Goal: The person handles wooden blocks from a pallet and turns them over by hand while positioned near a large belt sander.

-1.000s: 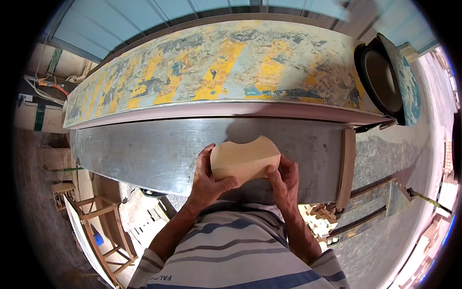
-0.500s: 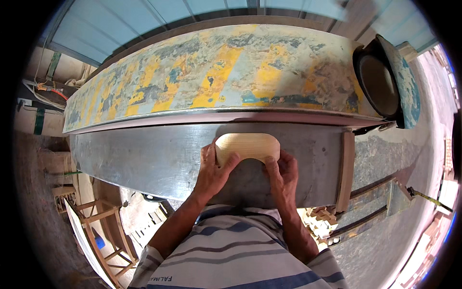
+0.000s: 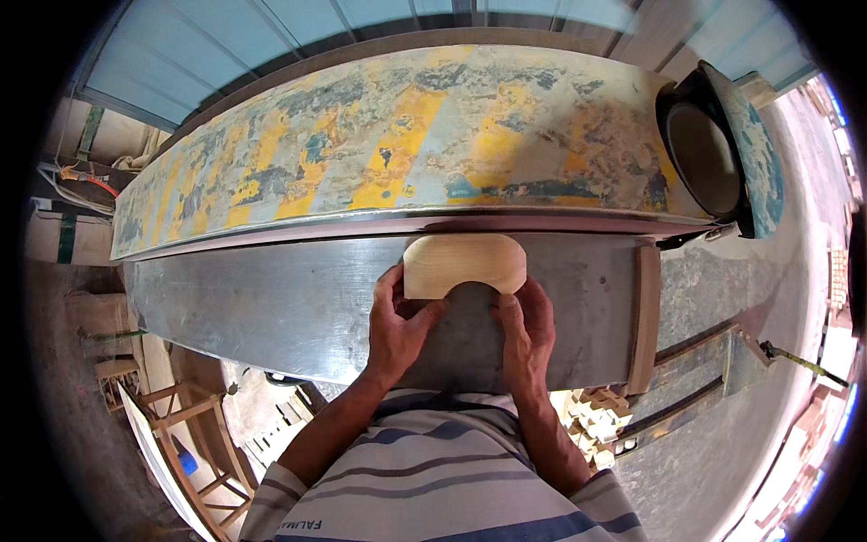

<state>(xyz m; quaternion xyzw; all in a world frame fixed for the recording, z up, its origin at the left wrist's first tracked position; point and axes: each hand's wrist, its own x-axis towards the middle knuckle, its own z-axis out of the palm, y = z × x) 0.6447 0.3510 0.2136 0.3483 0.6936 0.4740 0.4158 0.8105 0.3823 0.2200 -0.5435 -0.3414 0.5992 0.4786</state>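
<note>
A pale wooden block (image 3: 465,257) with rounded far corners and an arched cut-out in its near side is between my hands, above the grey metal table (image 3: 262,289). My left hand (image 3: 395,330) grips its left end, with the thumb near the arch's left foot. Curled around the right end, my right hand (image 3: 528,330) has its thumb at the lower corner. The block's far edge is right at the pinkish strip (image 3: 352,232), which looks like a sanding belt, under the long machine cover (image 3: 388,144). Whether they touch I cannot tell.
Worn yellow and grey paint covers the machine, and a dark round opening (image 3: 702,149) is at its right end. A wooden strip (image 3: 645,316) edges the table's right side. Small wood pieces (image 3: 591,425) lie below right; a wooden frame stand (image 3: 199,443) is lower left.
Both hands have moved the wooden block away from my body, up to the pinkish strip. The thumbs now sit lower, by the block's near corners.
</note>
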